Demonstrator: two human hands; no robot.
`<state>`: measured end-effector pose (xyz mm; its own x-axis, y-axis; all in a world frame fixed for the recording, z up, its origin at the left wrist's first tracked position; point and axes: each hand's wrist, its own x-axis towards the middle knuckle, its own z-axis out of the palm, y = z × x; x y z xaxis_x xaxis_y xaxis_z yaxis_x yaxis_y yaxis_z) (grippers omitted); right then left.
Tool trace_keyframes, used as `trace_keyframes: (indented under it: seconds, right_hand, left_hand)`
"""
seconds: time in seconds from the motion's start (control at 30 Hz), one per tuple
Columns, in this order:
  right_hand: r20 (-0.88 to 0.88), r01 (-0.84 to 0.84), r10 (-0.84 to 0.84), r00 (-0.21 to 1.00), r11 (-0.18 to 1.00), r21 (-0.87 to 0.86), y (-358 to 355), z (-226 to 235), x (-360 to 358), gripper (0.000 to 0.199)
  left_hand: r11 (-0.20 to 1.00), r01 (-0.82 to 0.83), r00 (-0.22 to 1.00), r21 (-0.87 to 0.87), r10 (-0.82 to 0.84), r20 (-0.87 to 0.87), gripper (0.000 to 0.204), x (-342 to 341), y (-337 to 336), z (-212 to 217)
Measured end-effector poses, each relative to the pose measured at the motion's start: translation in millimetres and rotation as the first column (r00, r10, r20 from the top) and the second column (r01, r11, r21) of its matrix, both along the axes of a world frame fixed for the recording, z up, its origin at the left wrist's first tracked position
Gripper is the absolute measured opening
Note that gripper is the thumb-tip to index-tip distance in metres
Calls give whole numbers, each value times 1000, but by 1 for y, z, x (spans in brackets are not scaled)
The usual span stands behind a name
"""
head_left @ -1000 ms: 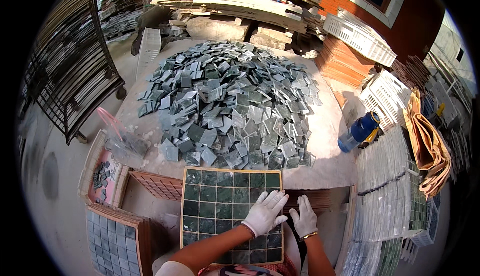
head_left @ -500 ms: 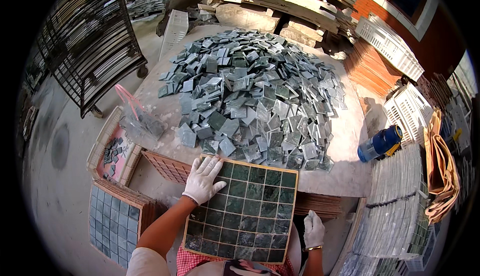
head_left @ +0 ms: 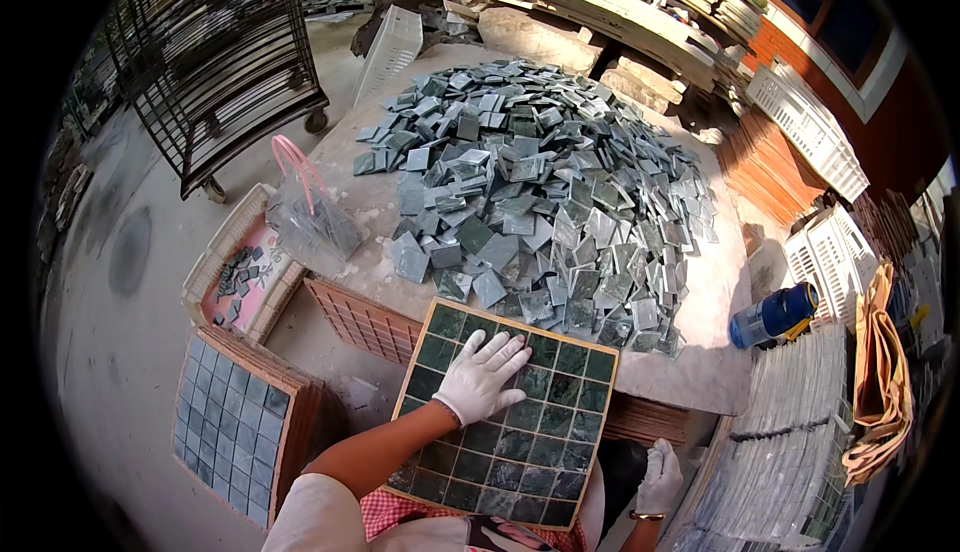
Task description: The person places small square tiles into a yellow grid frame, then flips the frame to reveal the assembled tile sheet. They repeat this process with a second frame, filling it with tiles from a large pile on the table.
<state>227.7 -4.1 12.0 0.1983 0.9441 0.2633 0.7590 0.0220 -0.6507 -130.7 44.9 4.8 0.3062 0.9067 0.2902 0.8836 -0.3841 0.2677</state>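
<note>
My left hand (head_left: 483, 377), in a white glove, lies flat with spread fingers on a framed grid of dark green square tiles (head_left: 530, 452). The framed tile grid leans tilted across my lap, its top edge near the worktable. Low on the right, apart from the grid, is my gloved right hand (head_left: 660, 479), its fingers drawn together; whatever they hold, if anything, is too small to make out. Beyond the grid, a large heap of loose grey-green stone tiles (head_left: 540, 192) covers much of the worktable (head_left: 715, 367).
Stacked tile-filled frames (head_left: 230, 417) stand at lower left, beside a tray with tile chips (head_left: 240, 287). A clear bag with pink handles (head_left: 312, 217) sits on the table's left. On the right are a blue bottle (head_left: 770, 317), bundled tile sheets (head_left: 775, 432) and white crates (head_left: 808, 132).
My left hand has slid from the grid's upper left edge toward its middle. The whole view has shifted, so most things sit farther right. My right hand remains beside the grid.
</note>
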Motion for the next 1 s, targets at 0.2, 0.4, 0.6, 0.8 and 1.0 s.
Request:
trace_keyframes:
  seconds: [0.2, 0.4, 0.6, 0.8, 1.0]
  right_hand:
    - [-52, 122, -127, 991, 988, -95, -14, -13, 14, 26]
    - [-49, 36, -35, 998, 999, 7, -2, -1, -4, 25]
    - [-89, 132, -130, 987, 991, 7, -15, 1, 19, 24]
    - [-244, 259, -268, 932, 964, -66, -47, -18, 48, 25]
    - [-120, 337, -345, 931, 938, -79, -55, -3, 63, 26]
  left_hand:
    - [865, -497, 854, 67, 502, -136, 69, -97, -23, -20]
    - [981, -187, 970, -57, 175, -170, 89, 29, -56, -6]
    - [992, 99, 995, -75, -100, -19, 87, 147, -14, 2]
    - [776, 630, 760, -39, -606, 233, 80, 191, -83, -4]
    - [999, -42, 995, -33, 39, -97, 85, 81, -24, 3]
